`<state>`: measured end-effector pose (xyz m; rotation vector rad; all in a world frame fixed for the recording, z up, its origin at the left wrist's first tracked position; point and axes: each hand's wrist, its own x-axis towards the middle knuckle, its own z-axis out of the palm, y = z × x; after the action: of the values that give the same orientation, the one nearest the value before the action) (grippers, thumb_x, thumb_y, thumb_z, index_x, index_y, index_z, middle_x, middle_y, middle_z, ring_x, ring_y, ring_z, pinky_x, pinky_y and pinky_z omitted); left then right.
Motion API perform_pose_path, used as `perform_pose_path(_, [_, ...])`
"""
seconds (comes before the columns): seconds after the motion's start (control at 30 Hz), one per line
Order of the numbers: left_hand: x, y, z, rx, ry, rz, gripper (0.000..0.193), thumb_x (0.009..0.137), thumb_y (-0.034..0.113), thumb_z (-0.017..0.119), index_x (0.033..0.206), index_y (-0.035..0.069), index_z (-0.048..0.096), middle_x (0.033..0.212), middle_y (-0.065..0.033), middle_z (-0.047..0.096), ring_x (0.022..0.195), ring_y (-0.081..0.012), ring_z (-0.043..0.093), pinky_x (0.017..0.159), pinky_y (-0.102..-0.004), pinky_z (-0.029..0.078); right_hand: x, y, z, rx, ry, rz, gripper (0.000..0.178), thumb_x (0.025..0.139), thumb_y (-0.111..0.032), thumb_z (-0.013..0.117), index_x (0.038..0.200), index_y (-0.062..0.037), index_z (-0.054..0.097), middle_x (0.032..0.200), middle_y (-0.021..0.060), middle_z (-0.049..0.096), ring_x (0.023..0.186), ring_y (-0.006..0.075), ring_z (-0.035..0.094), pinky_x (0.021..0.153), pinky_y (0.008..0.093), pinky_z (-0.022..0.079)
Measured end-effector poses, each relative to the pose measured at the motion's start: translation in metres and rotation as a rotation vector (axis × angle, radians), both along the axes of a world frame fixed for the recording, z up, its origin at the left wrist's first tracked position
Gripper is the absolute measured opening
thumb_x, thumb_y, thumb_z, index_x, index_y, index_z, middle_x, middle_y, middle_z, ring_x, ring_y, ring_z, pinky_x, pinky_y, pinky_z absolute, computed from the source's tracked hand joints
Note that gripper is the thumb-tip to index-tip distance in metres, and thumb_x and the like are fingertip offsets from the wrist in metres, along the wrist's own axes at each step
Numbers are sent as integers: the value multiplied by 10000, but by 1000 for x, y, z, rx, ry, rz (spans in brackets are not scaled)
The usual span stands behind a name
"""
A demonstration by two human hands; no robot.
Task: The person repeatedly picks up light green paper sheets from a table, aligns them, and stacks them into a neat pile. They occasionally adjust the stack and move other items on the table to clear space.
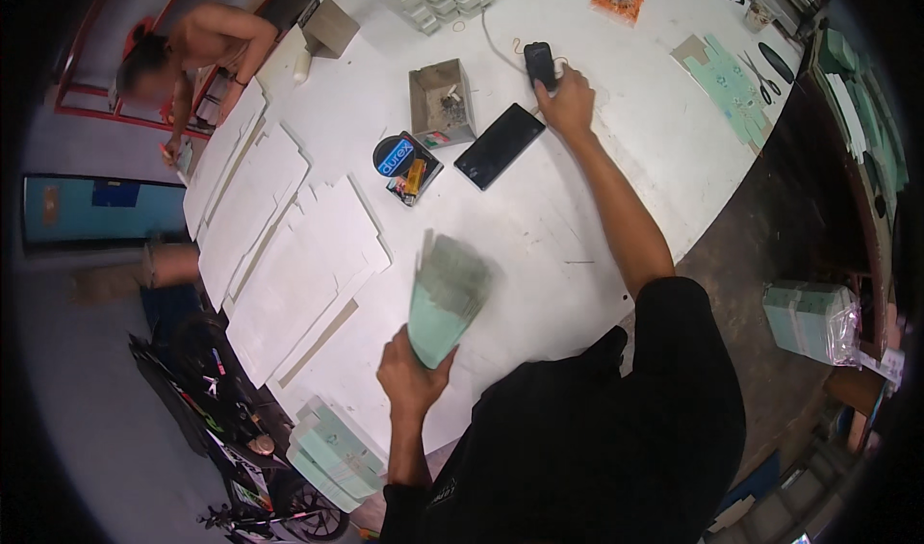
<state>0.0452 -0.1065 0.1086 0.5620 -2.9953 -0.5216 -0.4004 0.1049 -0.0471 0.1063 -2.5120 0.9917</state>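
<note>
Biggest thing here is the white table (568, 298), with flat white cut sheets (303, 279) overlapping along its left side. The bundle of green printed pieces (337, 457) sits low on the left, close to the left forearm.

Next down is the green stack (449, 279), up over the near part of the table. Its far end's pretty blurred. The left hand (414, 375) has the near end pinched, thumb on the right side, fingers on the left. Here's the bit that matters — the stack points away from the body, long axis up and slightly right from that grip, so its free end is well apart from the right hand (568, 106).

The right hand is further out, by the dark flat tablet or phone (499, 146). Smallest is the black handheld device (541, 63) — right fingers are at its near end, but I can't tell if they're gripping or just resting.
</note>
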Motion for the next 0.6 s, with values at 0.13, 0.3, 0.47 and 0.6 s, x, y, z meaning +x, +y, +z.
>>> perform_pose_path(0.13, [-1,12,-31,-34,-79,-75,711,735,373,915,1219,-29,584,978,-205,667,901,-425,649,763,-525,540,-13,-46,-4,-67,67,77,409,891,-249,759,1191,14,669,1037,201,717,1005,387,671,855,525,498])
perform_pose_path(0.3, [-1,17,-33,-15,-138,-68,723,731,346,902,1215,-56,544,1023,-214,628,933,-421,609,809,-518,510,-9,-52,-6,-115,57,54,452,935,-373,743,1204,-12,704,1024,170,731,1041,355,676,874,509,491])
perform_pose_path(0.47, [-3,13,-37,-29,-124,-130,735,740,347,880,1221,-81,525,1048,-226,592,962,-420,579,838,-516,480,-58,4,-18,-91,9,-184,350,926,-308,739,1138,-29,734,1051,170,738,1038,354,678,884,528,497])
perform_pose_path(0.6, [-6,11,-37,-41,-99,-146,751,741,347,866,1241,-91,517,1048,-228,579,962,-424,573,851,-520,471,-78,-4,-1,-77,44,-6,324,928,-291,729,1109,-22,742,1015,167,754,1014,354,695,873,515,522])
